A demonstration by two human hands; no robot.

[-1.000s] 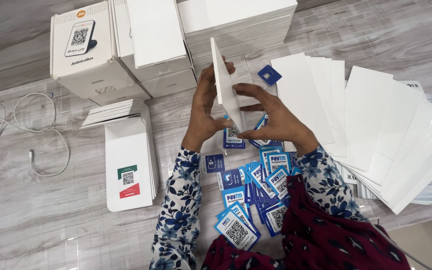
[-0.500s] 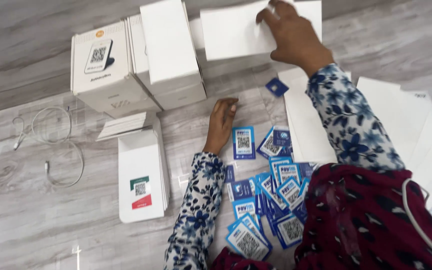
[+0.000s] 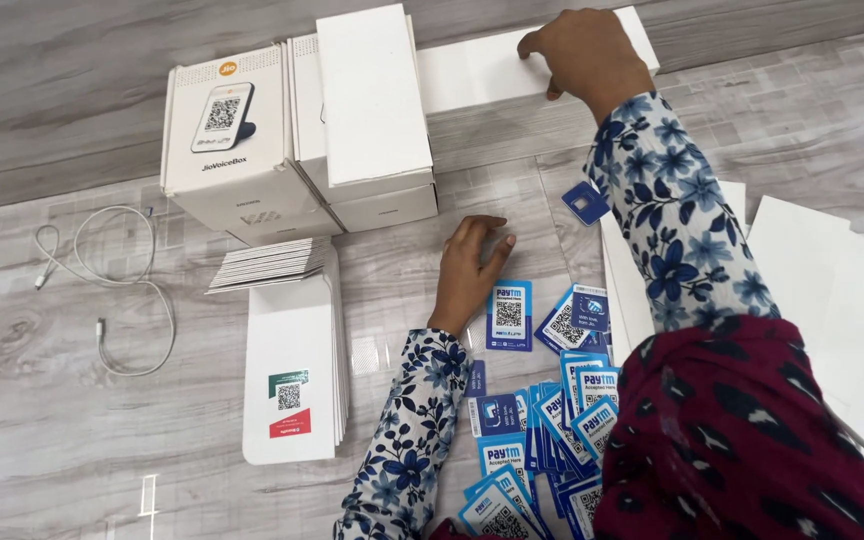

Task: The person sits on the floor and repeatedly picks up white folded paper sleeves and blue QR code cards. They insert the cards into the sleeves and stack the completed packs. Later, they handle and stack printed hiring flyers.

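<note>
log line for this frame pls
left hand: flat on floor by blue cards | right hand: on white box | white sheets: right

Blue cards (image 3: 542,440) partly hidden under sleeve, cut off below; right fingertips (image 3: 530,45) perhaps curled behind white sheet (image 3: 482,70).

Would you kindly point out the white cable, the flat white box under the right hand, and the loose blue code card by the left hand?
white cable (image 3: 122,290), head view, on its looped middle.
flat white box (image 3: 472,68), head view, on its bare top.
blue code card (image 3: 510,315), head view, on its centre.
</note>
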